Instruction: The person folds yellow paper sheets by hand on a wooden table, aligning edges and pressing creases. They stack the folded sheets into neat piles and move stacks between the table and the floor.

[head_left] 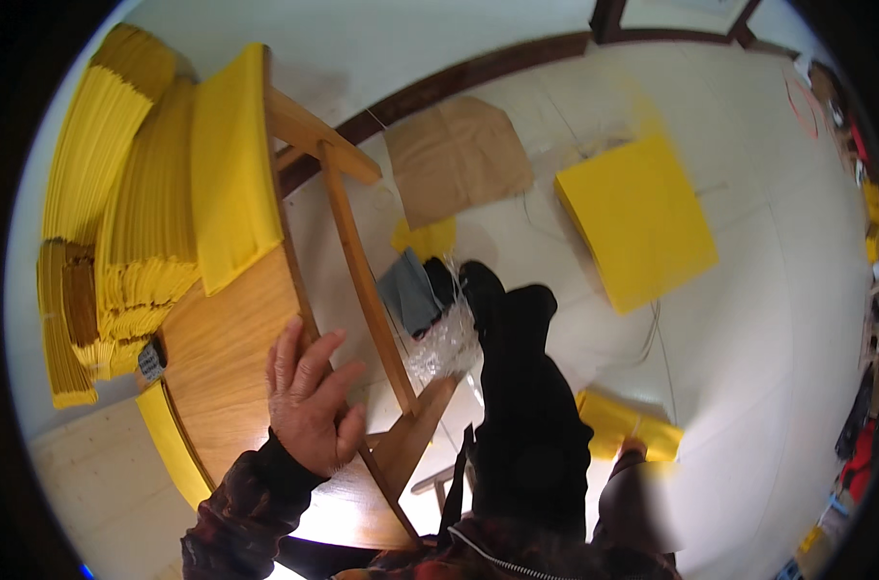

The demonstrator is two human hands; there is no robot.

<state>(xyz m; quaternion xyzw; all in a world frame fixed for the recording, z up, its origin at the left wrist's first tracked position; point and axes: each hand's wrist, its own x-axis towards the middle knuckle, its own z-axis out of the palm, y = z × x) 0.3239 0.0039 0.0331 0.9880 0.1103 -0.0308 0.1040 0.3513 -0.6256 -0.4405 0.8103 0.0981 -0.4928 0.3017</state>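
Observation:
My left hand (314, 398) is open over the near right edge of a wooden table (231, 333), its fingers spread and nothing in them. Low on my right side, my right hand (633, 447) meets the lower edge of a yellow folded piece (628, 425). The sleeve there is smeared by motion and the fingers are mostly hidden, so their grip does not show. On the table, beyond my left hand, stand tall stacks of folded yellow pieces (149, 203). One broad yellow sheet (231, 169) lies at the stacks' right side.
A large yellow block-shaped stack (637, 222) rests on the pale tiled floor, with loose strings beside it. Brown sheet material (459, 159) lies near the wall. Clear crumpled plastic (439, 343) and grey cloth (412, 290) are by my feet. A small dark object (151, 360) sits beside the stacks.

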